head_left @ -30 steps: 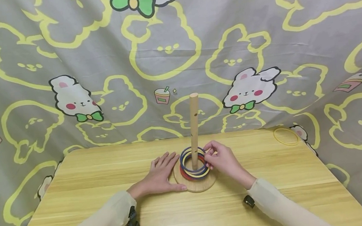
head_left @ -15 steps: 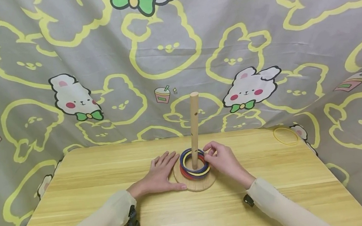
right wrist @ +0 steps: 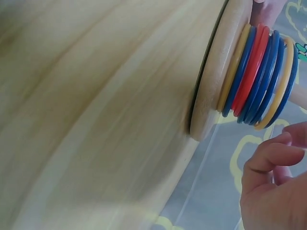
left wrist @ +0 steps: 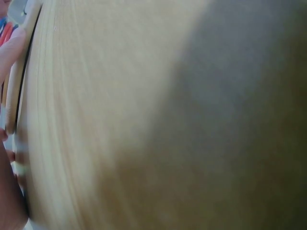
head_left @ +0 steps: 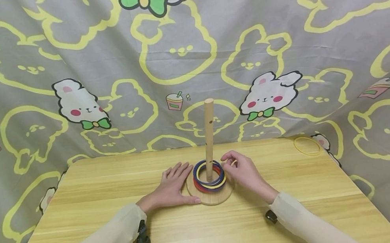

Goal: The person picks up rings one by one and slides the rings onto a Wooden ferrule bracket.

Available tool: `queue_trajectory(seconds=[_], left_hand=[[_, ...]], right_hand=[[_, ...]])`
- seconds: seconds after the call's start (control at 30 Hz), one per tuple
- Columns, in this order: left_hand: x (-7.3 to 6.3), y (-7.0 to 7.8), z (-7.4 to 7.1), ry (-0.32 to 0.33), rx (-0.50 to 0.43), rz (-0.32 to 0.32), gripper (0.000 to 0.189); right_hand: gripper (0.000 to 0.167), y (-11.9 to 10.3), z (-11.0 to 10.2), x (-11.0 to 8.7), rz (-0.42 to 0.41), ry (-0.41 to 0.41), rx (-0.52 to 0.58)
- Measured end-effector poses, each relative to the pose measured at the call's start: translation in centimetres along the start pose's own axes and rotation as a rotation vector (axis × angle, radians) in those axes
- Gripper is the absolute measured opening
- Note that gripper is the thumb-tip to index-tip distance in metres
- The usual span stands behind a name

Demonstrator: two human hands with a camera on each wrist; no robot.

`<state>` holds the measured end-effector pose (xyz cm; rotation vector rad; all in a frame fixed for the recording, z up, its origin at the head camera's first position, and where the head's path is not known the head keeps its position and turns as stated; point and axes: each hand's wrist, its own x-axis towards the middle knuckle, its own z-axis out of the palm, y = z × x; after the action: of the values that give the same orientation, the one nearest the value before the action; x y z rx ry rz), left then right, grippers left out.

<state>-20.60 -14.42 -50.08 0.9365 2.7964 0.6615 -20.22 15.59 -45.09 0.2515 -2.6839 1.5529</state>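
Note:
A round wooden base (head_left: 215,201) carries an upright wooden post (head_left: 209,132). Around the post lies a stack of thin rings (right wrist: 251,72) in yellow, blue and red, with a blue one outermost. My left hand (head_left: 171,189) rests with spread, straight fingers against the left side of the base, its thumb along the front edge. To the right of the rings is my right hand (head_left: 244,171), its fingers loosely bent and holding nothing. In the right wrist view those fingertips are apart from the stack. The left wrist view catches only part of the left hand and the base rim.
One yellow ring (head_left: 308,154) lies by itself at the back right corner of the wooden table (head_left: 185,237). Behind the table hangs a grey curtain (head_left: 185,27) with rabbit and cup prints. Each wrist wears a small dark device.
The top blue ring, pinched and tilted by my right hand before, has settled on the stack. That hand has let go and drawn slightly right. My left hand stays in place.

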Motion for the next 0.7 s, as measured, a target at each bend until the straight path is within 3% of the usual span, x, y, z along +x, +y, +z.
queue_trajectory(seconds=[0.7], left_hand=[[0.1,0.1,-0.1,-0.005,-0.007,-0.003,0.122]], right_hand=[[0.014,1.9,-3.5,-1.7,-0.069,0.123,0.187]])
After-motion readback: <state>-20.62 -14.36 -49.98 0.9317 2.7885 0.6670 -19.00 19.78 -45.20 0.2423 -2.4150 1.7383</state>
